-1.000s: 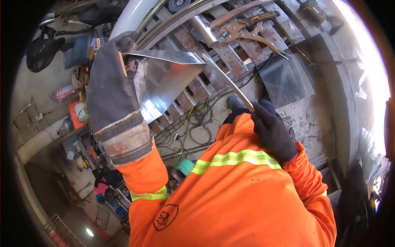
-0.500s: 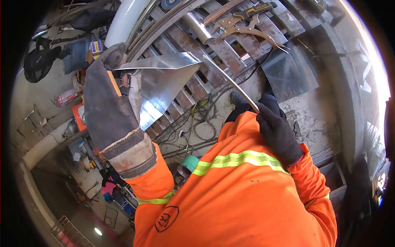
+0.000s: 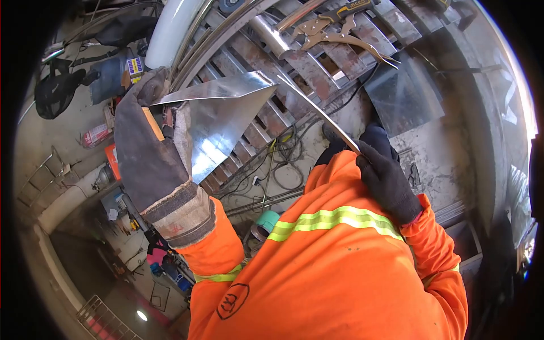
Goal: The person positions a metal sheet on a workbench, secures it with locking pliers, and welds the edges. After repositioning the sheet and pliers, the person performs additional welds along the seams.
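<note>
My left hand (image 3: 148,122), in a thick grey work glove, is closed on the left end of a bent piece of shiny sheet metal (image 3: 218,127). The sheet has a folded upper edge and narrows to a point on the right; the glove hides the gripped end. My right hand (image 3: 385,181), in a black knit glove, is wrapped round the lower end of a long thin metal strip (image 3: 320,113). The strip slants up to the left, its far tip close by the sheet's pointed end.
Behind the sheet stands a slatted metal bench (image 3: 266,122) carrying locking pliers (image 3: 340,37) and a short metal tube (image 3: 272,37). A flat sheet (image 3: 405,93) lies right of it. Cables (image 3: 286,164) and a green tape roll (image 3: 266,221) are below.
The whole view has shifted slightly. Both hands keep their grips, and the strip's tip stays near the sheet's pointed end, with little visible movement.
</note>
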Available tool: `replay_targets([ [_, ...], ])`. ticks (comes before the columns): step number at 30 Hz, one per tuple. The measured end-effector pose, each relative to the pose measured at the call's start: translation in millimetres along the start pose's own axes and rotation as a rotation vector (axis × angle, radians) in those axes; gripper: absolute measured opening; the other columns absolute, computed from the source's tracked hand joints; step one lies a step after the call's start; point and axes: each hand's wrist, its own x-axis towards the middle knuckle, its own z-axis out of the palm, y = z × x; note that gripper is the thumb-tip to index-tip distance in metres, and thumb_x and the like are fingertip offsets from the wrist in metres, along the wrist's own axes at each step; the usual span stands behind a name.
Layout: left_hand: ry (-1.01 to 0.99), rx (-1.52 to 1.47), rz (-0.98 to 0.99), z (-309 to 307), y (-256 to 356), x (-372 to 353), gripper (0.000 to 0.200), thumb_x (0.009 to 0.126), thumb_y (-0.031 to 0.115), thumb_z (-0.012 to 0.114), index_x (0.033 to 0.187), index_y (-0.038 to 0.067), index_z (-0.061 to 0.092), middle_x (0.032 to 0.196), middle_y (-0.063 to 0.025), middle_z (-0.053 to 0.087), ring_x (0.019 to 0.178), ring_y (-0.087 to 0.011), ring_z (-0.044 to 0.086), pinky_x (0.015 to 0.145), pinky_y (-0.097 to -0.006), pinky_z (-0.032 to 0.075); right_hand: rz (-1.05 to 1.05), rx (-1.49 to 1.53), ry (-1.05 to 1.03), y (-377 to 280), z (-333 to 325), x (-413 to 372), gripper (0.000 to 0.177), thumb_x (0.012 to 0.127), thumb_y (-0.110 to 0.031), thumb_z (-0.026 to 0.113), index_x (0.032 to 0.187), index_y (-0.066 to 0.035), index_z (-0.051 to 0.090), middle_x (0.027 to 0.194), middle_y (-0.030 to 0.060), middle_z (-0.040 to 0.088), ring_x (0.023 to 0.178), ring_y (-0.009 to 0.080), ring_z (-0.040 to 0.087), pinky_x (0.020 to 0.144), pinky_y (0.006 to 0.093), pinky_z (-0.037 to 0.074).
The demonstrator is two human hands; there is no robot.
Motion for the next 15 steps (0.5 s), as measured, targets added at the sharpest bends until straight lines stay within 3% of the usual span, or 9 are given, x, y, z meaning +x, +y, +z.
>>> replay_targets([
  [5,-0.009,-0.002,-0.002,-1.2,0.3,-0.8,0.051,0.087,0.013,0.079,0.134,0.006,0.061,0.123,-0.0183,0.069,0.111,-0.0284,0.068,0.094,-0.0384,0.056,0.069,0.124,-0.012,-0.1,2.0,-4.6,0.043,0.100,-0.013,0.063,0.142,-0.005,0.058,0.090,0.0215,0.069,0.077,0.0314,0.070,0.074,0.0383,0.054],
  [10,-0.009,-0.004,0.003,-2.5,0.7,1.3,0.049,0.087,0.012,0.078,0.133,0.005,0.061,0.123,-0.0177,0.069,0.111,-0.0275,0.068,0.094,-0.0379,0.056,0.096,0.146,0.017,-3.1,3.0,-5.5,0.042,0.101,-0.012,0.061,0.143,-0.006,0.058,0.086,0.0177,0.067,0.072,0.0266,0.068,0.072,0.0355,0.053],
  [13,-0.007,-0.005,0.003,-3.5,0.6,2.1,0.049,0.087,0.011,0.078,0.132,0.004,0.061,0.123,-0.0173,0.069,0.111,-0.0270,0.068,0.095,-0.0376,0.056,-0.049,-0.013,-0.009,5.0,0.9,0.3,0.044,0.101,-0.011,0.061,0.145,-0.007,0.057,0.085,0.0165,0.067,0.073,0.0268,0.068,0.073,0.0359,0.053],
  [15,-0.008,-0.006,0.004,-3.8,0.7,2.5,0.048,0.087,0.010,0.078,0.132,0.004,0.061,0.123,-0.0171,0.069,0.112,-0.0267,0.068,0.095,-0.0374,0.056,0.022,0.040,-0.037,-5.7,-4.8,2.0,0.044,0.101,-0.011,0.061,0.145,-0.008,0.057,0.086,0.0171,0.068,0.074,0.0283,0.069,0.073,0.0368,0.054],
])
